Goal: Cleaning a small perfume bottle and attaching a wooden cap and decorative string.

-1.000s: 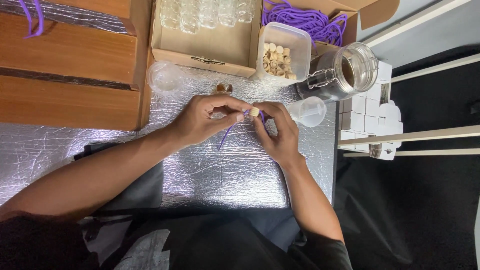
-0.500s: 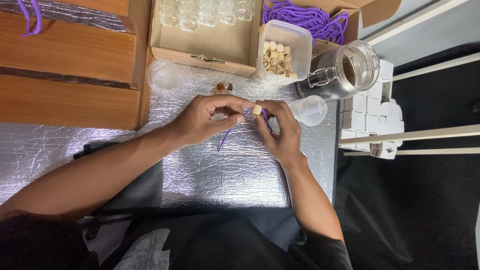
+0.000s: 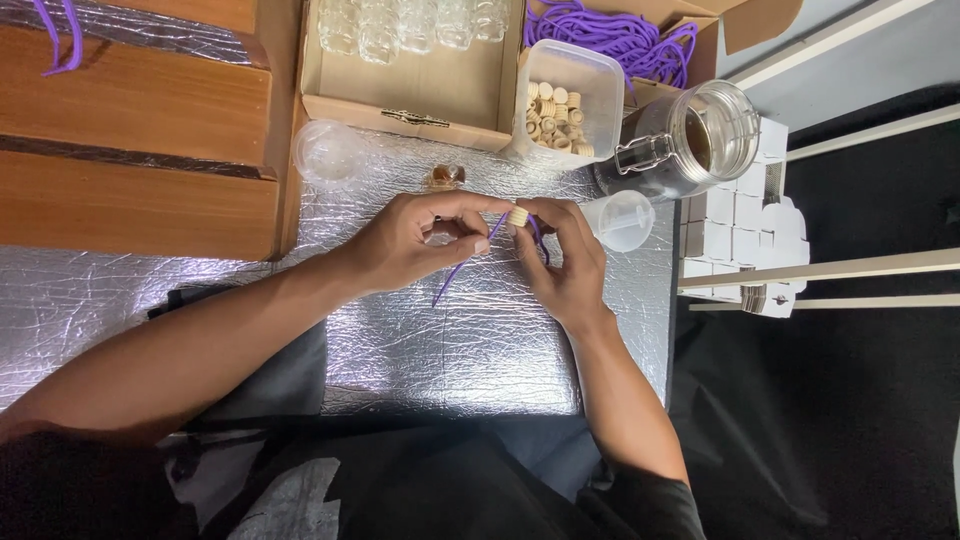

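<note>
- Both hands meet over the foil-covered counter [image 3: 480, 350], working a small cork [image 3: 517, 216] and a purple cord [image 3: 462, 268] together.
- The cork sits between the fingertips of the two hands, above the counter; the cord hangs from it and trails down-left onto the foil.
- As I judge it, the cord is at the cork but I cannot tell if it is tied or threaded yet.
- A little corked bottle [image 3: 444, 178] stands just beyond the hands, looking finished; more empty bottles [image 3: 415, 22] wait in the cardboard box, and a tub of corks [image 3: 556, 105] and a pile of purple cord [image 3: 610, 35] remain, so plenty seems left.
- Left hand [image 3: 415, 240]: palm down, thumb and forefinger closed in a pinch on the cord by the cork.
- Right hand [image 3: 562, 262]: fingers curled, tips pinching the cork from the right side.
- A glass jar [image 3: 690, 145] and a clear cup [image 3: 622, 220] lie near the right hand.
</note>
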